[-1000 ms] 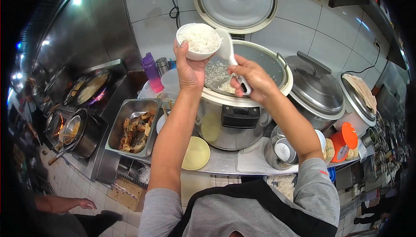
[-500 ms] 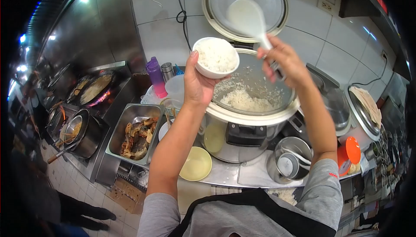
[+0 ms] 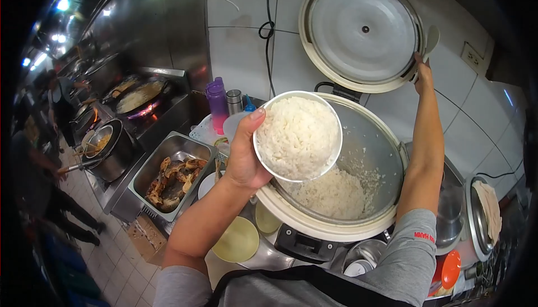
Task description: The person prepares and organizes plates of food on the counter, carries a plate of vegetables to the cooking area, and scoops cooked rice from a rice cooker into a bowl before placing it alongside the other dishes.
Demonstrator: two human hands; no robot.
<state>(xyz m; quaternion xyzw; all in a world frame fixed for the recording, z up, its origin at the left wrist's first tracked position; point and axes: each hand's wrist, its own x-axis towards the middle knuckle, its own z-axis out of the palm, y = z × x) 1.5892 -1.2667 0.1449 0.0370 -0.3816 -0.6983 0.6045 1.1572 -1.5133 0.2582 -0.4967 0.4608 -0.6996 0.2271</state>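
Note:
A white bowl [image 3: 298, 136] heaped with cooked rice is gripped at its left side by my left hand [image 3: 246, 155], thumb on the rim. Behind and below it stands the open rice cooker [image 3: 392, 167], with rice [image 3: 330, 192] in its pot. My right hand [image 3: 423, 74] is raised at the right edge of the upright cooker lid [image 3: 364, 32], fingers closed. A pale rice paddle [image 3: 432, 40] sticks up from that hand; its handle is mostly hidden. Whether the fingers also touch the lid is hard to tell.
A metal tray [image 3: 172, 175] of browned meat lies left of the cooker, near a purple bottle [image 3: 216, 105] and a yellow-green bowl [image 3: 236, 239]. Pans [image 3: 140, 97] over flames stand farther left, with another person [image 3: 39, 178] beyond. An orange container [image 3: 448, 270] is at lower right.
My right hand has moved up and right with the paddle, from over the pot to the lid's edge. The rice bowl now appears larger and lower, and the view has shifted.

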